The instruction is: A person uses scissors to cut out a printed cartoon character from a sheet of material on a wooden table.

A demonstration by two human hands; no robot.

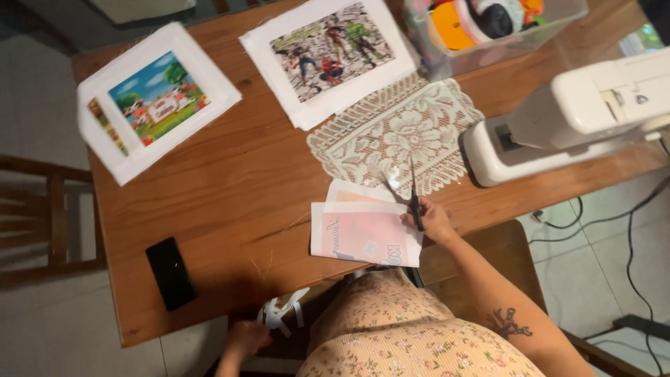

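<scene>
My right hand (434, 220) grips a pair of black-handled scissors (413, 190), blades open and pointing away over the lace doily (401, 132). The hand rests at the right edge of a pink printed fabric piece (363, 234) lying near the table's front edge. My left hand (246, 340) is down below the table edge, holding a white strip of fabric or ribbon (280, 312).
On the wooden table (237, 181) lie two white fabric stacks with colourful cartoon prints (155, 98) (333, 52), a black phone (170, 272), a clear box of sewing supplies (488, 28) and a white sewing machine (579, 115). A wooden chair (49, 209) stands left; cables (628, 230) trail right.
</scene>
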